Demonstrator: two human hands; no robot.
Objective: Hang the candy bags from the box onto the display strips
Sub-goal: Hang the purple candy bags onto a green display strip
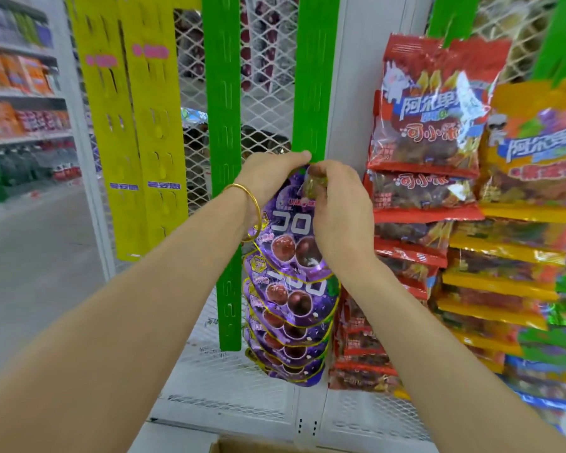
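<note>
Reaching over the box (242,447) at our feet, we pinch the top edge of a purple candy bag (291,223) with our left hand (268,178) and right hand (337,204), fingers curled round it. It sits above a column of matching bags (288,325) against the green display strip (314,76), mesh panel (265,109) behind.
</note>
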